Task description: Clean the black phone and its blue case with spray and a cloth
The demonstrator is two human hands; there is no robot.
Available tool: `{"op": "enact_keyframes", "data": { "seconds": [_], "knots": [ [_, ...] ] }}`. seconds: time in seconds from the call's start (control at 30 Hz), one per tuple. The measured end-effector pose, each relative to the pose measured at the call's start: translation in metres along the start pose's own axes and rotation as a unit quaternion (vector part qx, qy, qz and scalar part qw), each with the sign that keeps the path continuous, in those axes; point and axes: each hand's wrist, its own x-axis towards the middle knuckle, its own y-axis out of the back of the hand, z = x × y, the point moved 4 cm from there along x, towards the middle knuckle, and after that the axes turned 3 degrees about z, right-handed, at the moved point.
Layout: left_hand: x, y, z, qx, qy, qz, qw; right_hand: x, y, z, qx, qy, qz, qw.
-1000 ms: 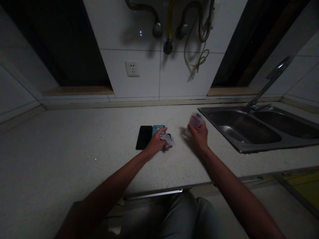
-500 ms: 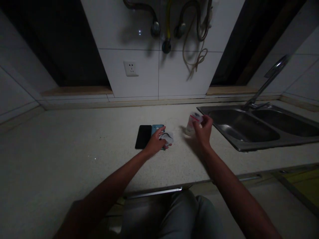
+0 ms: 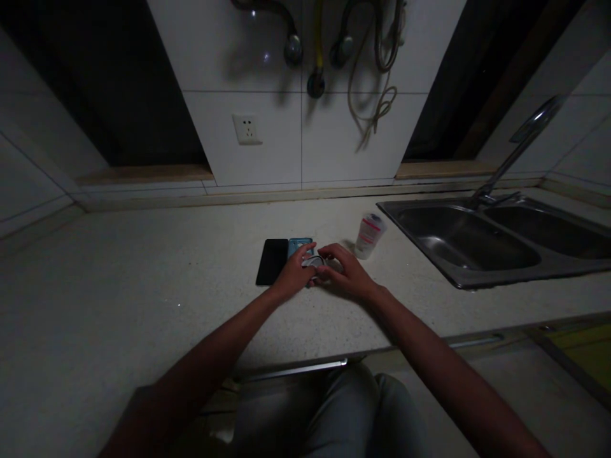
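Note:
Between my two hands is a small whitish object with a dark curved line across it; its kind is not clear in the dim light. My left hand grips it from the left, thumb and fingers around it. From the right, my right hand has its curled fingers and thumb at the object's edge. Beneath and behind my left hand lies a blue phone case, partly covered. A black phone rests flat against the case's left side. Right of my hands stands a clear plastic cup with pink bands.
A double steel sink with a chrome faucet is set into the counter at the right. On the tiled wall behind are a power socket, hoses and a looped cord. The counter's front edge runs below my forearms.
My right hand has let go of the plastic cup and moved left to the whitish object in my left hand. The cup now stands by itself. My left hand has hardly moved.

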Motion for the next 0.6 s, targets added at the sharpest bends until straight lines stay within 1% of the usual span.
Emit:
{"op": "enact_keyframes", "data": {
  "seconds": [0.23,0.33,0.47,0.53,0.6],
  "knots": [
    [-0.001,0.004,0.007,0.022,-0.019,0.008,1.000,0.000,0.008,0.017,0.062,-0.074,0.031,0.995],
    [-0.001,0.003,0.005,0.018,-0.022,-0.002,1.000,-0.001,0.004,0.021,0.083,-0.096,0.012,0.992],
    [-0.001,-0.001,0.001,0.008,-0.002,-0.036,0.999,-0.002,0.000,0.021,0.069,-0.093,-0.021,0.993],
    [-0.001,-0.002,0.000,-0.002,0.000,-0.040,0.999,-0.002,0.001,0.021,0.077,-0.103,-0.016,0.992],
    [0.000,-0.001,0.001,-0.001,-0.002,-0.029,1.000,-0.001,0.003,0.022,0.091,-0.121,-0.003,0.988]
  ]
}}
